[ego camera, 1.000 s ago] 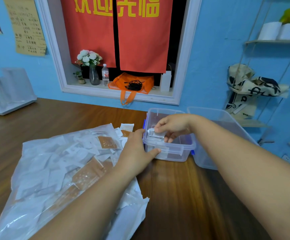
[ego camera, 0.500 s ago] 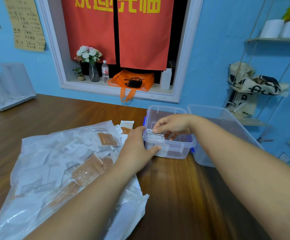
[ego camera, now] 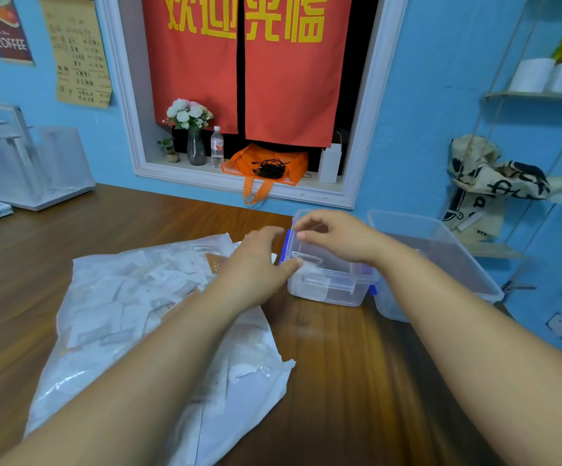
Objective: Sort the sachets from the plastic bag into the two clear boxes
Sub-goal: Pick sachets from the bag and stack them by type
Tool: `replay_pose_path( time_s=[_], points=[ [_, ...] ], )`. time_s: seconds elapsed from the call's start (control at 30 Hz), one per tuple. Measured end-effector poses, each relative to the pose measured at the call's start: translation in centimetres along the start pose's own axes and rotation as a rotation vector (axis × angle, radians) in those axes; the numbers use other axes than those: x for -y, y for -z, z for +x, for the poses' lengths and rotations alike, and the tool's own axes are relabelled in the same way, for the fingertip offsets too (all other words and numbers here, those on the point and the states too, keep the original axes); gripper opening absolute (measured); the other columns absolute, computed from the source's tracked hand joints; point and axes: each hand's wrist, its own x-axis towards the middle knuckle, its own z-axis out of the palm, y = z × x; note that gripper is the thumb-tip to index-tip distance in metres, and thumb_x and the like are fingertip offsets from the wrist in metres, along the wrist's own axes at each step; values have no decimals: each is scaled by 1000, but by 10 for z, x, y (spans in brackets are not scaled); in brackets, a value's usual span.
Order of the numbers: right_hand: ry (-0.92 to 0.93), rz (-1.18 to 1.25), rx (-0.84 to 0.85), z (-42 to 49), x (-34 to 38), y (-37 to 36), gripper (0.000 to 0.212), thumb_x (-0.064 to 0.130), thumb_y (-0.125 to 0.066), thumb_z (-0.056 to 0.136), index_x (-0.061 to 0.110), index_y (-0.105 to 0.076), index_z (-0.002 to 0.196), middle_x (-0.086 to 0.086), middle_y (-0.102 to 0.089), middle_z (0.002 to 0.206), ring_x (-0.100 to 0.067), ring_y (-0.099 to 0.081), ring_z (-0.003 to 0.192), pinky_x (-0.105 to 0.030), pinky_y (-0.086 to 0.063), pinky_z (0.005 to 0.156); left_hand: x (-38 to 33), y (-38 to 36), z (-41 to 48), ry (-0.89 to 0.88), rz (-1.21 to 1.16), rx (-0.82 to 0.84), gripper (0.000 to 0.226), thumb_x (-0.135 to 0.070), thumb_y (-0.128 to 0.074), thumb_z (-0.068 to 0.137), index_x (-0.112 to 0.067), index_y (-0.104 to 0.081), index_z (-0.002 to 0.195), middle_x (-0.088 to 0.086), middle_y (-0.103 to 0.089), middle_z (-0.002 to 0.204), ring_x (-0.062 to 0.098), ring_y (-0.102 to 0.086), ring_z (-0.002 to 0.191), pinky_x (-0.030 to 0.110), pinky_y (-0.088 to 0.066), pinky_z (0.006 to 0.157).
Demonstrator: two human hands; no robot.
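Note:
A large clear plastic bag (ego camera: 132, 297) full of white and brown sachets lies on the wooden table at the left. Right of it stands a small clear box (ego camera: 333, 292) with blue latches, and a larger clear box (ego camera: 447, 253) stands beside that. My left hand (ego camera: 256, 264) holds the small box's near left corner, thumb on its rim. My right hand (ego camera: 336, 237) hovers just over the small box with loosely curled fingers and nothing in them. Several white sachets (ego camera: 306, 257) lie inside the small box under it. A brown sachet (ego camera: 217, 264) shows in the bag by my left hand.
The wooden table (ego camera: 340, 381) ends at the blue wall behind the boxes. A clear acrylic stand (ego camera: 27, 169) sits at the far left. A window ledge (ego camera: 239, 183) holds a vase, a bottle and an orange bag.
My right hand has let go of the white sachets in the small box and risen above its rim. My left hand has stayed at the box's corner.

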Motion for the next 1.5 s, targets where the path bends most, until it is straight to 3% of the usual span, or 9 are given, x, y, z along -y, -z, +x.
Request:
replay_pose_path(
  time_s=[0.2,0.33,0.53,0.67,0.8,1.1,1.27,1.4,1.5],
  points=[
    [231,136,187,-74,62,-37,10,25,-58,92,22,-67,95,14,-66,88,0,-62,81,-18,-52,76,9,57,-70,25,-96,-117,5,-24,-61,89,-24,-65,90,-6,-68,89,6,-66,69,29,-54,68],
    [339,-10,382,-106,79,-69,17,28,-57,92,23,-68,105,15,-66,102,3,-59,92,-11,-46,79,31,65,-129,89,-179,-107,12,-16,-62,88,-22,-68,79,-2,-70,77,6,-61,59,20,-51,61],
    [286,-229,197,-109,73,-97,33,29,-53,94,27,-55,127,10,-53,125,-5,-50,110,-24,-44,94,75,55,-168,47,119,-127,9,-27,-65,86,-34,-65,92,-19,-66,93,-2,-59,84,13,-45,78],
    [241,-261,156,-105,75,-112,54,38,-62,87,24,-44,136,7,-45,131,-10,-45,118,-29,-42,95,78,45,-167,-33,372,10,70,-66,-34,67,-24,-62,116,-14,-53,121,6,-45,115,14,-31,91],
    [180,-227,115,-100,85,-119,65,42,-71,78,25,-44,134,5,-46,128,-13,-47,114,-30,-44,90,77,45,-166,-18,465,102,73,-73,-41,69,-27,-56,125,-11,-43,128,9,-35,122,18,-29,99],
    [9,156,38,-104,78,-115,24,25,-71,82,21,-61,103,9,-52,80,-4,-47,69,-16,-38,61,73,56,-155,33,437,181,24,-42,-70,77,-33,-51,88,-11,-53,98,10,-44,96,24,-38,83],
    [-73,405,7,-107,72,-105,10,20,-70,83,18,-63,91,-6,-67,95,-23,-67,80,-34,-56,75,71,56,-149,93,334,222,12,-26,-66,84,-21,-63,94,-9,-58,80,5,-52,73,16,-42,67],
    [-137,648,-36,-108,72,-95,10,15,-66,86,11,-62,95,-8,-70,94,-14,-69,73,-23,-57,63,70,57,-148,109,272,189,17,-18,-60,88,-12,-63,73,-9,-55,61,3,-49,54,12,-37,55],
    [-140,838,-48,-110,76,-90,4,10,-61,89,8,-60,92,-6,-71,91,-12,-70,78,-18,-55,58,65,60,-150,157,149,0,14,-21,-52,93,-17,-58,82,-3,-61,75,5,-52,62,10,-38,55]
  ],
)
